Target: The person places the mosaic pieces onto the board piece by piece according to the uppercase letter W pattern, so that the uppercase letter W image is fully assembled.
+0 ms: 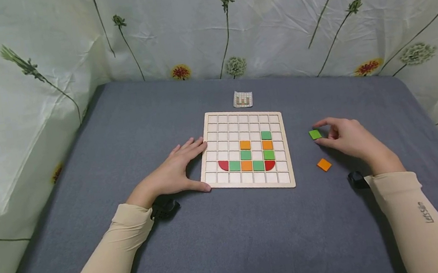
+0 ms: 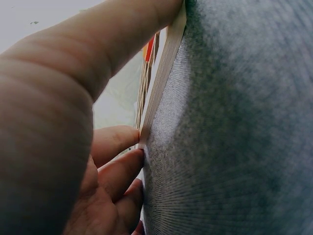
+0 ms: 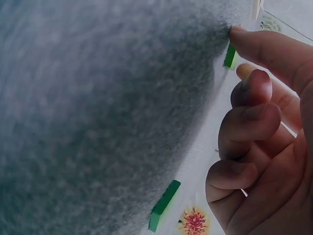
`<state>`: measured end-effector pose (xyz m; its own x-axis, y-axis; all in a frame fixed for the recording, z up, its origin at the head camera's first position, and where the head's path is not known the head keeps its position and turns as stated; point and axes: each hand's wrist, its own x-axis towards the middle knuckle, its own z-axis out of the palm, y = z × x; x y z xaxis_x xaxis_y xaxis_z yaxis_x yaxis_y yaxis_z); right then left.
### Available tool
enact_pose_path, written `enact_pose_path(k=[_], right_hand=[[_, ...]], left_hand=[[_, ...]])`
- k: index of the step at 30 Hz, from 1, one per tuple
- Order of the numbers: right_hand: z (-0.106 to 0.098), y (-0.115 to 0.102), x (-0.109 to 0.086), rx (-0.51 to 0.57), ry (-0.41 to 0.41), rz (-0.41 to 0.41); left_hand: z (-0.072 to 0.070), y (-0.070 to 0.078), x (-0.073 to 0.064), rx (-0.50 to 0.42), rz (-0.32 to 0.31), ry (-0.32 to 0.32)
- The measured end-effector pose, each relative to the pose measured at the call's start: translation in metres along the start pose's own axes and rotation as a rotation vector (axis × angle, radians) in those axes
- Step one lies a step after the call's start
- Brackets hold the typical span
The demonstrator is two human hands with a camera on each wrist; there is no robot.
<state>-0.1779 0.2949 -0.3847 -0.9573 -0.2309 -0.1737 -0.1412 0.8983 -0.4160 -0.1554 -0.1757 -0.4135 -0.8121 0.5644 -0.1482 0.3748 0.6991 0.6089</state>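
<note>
A pale wooden grid board (image 1: 223,134) lies on the table with several green and orange square tiles and two red rounded tiles (image 1: 224,166) in its cells. At the board's left edge rests my left hand (image 1: 171,172), fingers straight and spread, thumb by the near left corner; the left wrist view shows the fingertips (image 2: 132,156) against the board's side (image 2: 164,78). To the right of the board, my right hand (image 1: 345,138) pinches a green square tile (image 1: 315,134) between thumb and forefinger. The other fingers curl inward in the right wrist view.
An orange tile (image 1: 324,165) lies on the table nearer me than the pinched one. Another green tile (image 3: 164,205) shows in the right wrist view, not in the head view. Behind the board is a small pattern card (image 1: 242,99). Flowered cloth (image 1: 187,25) hangs around the grey table (image 1: 258,242).
</note>
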Motion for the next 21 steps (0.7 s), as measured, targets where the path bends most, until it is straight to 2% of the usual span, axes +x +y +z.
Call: enact_pose_path(k=[12,21], right_hand=[[0.0,0.009,0.001,0.019,-0.02,0.023],[0.0,0.011,0.002,0.054,0.006,0.049]], left_hand=[[0.0,0.0,0.0,-0.009,0.003,0.001],[0.0,0.0,0.0,-0.005,0.003,0.003]])
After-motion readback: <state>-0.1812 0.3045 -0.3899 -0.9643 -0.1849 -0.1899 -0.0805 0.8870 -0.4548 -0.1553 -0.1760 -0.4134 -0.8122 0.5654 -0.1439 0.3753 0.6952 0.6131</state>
